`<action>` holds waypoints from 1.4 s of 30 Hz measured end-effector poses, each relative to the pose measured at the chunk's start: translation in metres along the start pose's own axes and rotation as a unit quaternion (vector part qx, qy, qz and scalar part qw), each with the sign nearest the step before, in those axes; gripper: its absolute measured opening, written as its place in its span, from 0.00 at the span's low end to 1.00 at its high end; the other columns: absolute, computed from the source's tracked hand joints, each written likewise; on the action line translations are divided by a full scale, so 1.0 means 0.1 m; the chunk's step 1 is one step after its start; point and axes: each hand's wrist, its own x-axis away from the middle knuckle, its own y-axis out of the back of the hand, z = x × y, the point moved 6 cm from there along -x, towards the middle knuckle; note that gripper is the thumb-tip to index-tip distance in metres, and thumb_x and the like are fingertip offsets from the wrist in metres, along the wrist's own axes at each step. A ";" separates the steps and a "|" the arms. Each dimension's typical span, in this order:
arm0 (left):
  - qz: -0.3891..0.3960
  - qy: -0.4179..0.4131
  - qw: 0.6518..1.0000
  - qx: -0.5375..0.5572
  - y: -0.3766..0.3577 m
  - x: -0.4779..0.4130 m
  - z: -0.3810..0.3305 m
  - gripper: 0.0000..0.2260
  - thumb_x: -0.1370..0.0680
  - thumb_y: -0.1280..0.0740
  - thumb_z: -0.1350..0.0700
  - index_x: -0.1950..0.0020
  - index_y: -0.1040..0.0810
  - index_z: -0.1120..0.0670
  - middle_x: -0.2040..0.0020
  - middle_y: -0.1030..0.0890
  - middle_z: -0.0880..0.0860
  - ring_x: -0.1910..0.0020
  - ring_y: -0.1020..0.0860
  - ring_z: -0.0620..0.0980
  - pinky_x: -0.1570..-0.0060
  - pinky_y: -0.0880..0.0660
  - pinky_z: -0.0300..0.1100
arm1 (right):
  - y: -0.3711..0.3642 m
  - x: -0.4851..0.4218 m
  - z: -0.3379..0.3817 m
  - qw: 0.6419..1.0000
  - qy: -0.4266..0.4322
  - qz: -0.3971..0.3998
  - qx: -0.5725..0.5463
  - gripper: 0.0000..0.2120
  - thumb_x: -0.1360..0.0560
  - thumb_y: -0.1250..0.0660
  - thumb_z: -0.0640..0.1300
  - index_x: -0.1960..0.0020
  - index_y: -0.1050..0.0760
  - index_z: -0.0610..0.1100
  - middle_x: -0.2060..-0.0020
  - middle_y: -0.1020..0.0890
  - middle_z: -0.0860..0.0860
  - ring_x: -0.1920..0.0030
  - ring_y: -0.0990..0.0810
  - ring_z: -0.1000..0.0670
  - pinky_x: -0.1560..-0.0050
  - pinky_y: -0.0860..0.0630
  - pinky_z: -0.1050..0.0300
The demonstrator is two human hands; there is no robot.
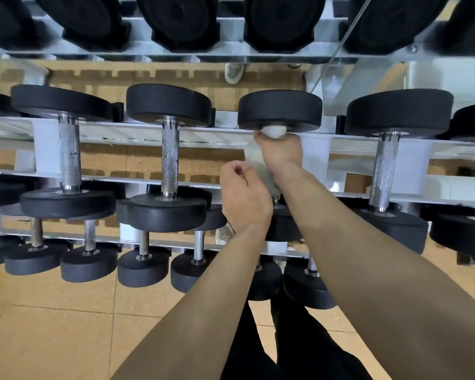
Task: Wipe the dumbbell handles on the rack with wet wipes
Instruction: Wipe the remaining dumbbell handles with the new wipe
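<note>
Your right grip (281,152) clamps the wet wipe (257,160) round the handle of the dumbbell (280,111) — likely for all-round contact. Your left grip (244,196) curls beside the trailing end; whether it holds is unclear.

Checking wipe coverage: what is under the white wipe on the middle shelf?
A dumbbell handle, with only its near metal end showing. The wipe and the right hand hide the rest.

Both arms extended forward. Right hand (281,153) higher, fingers gripping wipe (258,163). Left hand (244,198) lower, fingers curled.
</note>
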 end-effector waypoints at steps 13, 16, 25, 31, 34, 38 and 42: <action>-0.014 -0.001 1.000 -0.011 0.00 0.00 -0.04 0.07 0.17 0.43 0.51 0.51 0.27 0.48 0.52 0.23 0.44 0.55 0.25 0.45 0.53 0.34 0.43 | -0.05 0.00 -0.31 0.949 -0.083 0.260 -0.161 0.09 0.28 0.24 0.46 0.54 0.21 0.43 0.64 0.18 0.46 0.60 0.18 0.47 0.57 0.20 0.52; -0.016 0.007 1.000 -0.010 0.01 0.01 -0.05 0.07 0.16 0.44 0.51 0.50 0.27 0.48 0.51 0.22 0.46 0.53 0.25 0.48 0.52 0.34 0.44 | 0.01 0.09 -0.45 0.984 -0.018 0.175 0.033 0.12 0.31 0.24 0.48 0.52 0.18 0.41 0.59 0.13 0.46 0.57 0.14 0.47 0.56 0.18 0.51; -0.007 0.012 1.000 -0.013 0.01 0.02 -0.06 0.07 0.16 0.45 0.50 0.49 0.28 0.48 0.50 0.22 0.46 0.53 0.25 0.49 0.53 0.34 0.46 | -0.05 -0.10 -0.18 0.975 -0.078 0.160 -0.130 0.19 0.31 0.20 0.45 0.44 0.19 0.41 0.57 0.14 0.48 0.55 0.15 0.48 0.47 0.18 0.51; -0.001 0.012 1.000 -0.014 0.01 0.01 -0.04 0.08 0.16 0.45 0.49 0.49 0.28 0.47 0.53 0.23 0.44 0.56 0.24 0.44 0.54 0.33 0.45 | -0.09 -0.13 -0.27 0.923 -0.127 0.294 -0.215 0.10 0.26 0.27 0.50 0.64 0.19 0.48 0.69 0.20 0.51 0.67 0.20 0.52 0.62 0.23 0.57; 0.000 0.017 1.000 -0.022 0.00 0.02 -0.05 0.08 0.16 0.45 0.49 0.48 0.28 0.47 0.53 0.24 0.43 0.56 0.25 0.45 0.53 0.34 0.45 | -0.11 -0.02 -0.39 0.896 -0.149 0.366 -0.203 0.08 0.28 0.29 0.46 0.66 0.20 0.47 0.70 0.21 0.50 0.68 0.21 0.51 0.64 0.23 0.59; 0.002 0.004 1.000 -0.026 0.00 0.01 -0.06 0.08 0.16 0.45 0.49 0.48 0.28 0.48 0.49 0.22 0.46 0.52 0.25 0.49 0.52 0.33 0.46 | -0.01 0.15 -0.53 0.938 -0.092 0.326 -0.079 0.06 0.26 0.28 0.41 0.50 0.20 0.40 0.61 0.15 0.45 0.60 0.16 0.49 0.64 0.21 0.59; 0.013 -0.006 0.999 -0.034 0.00 0.00 -0.06 0.08 0.16 0.45 0.49 0.48 0.29 0.49 0.49 0.22 0.48 0.51 0.25 0.51 0.52 0.33 0.46 | 0.11 0.13 -0.47 0.979 -0.011 0.192 0.060 0.14 0.33 0.22 0.48 0.52 0.17 0.40 0.60 0.13 0.46 0.57 0.14 0.48 0.58 0.19 0.54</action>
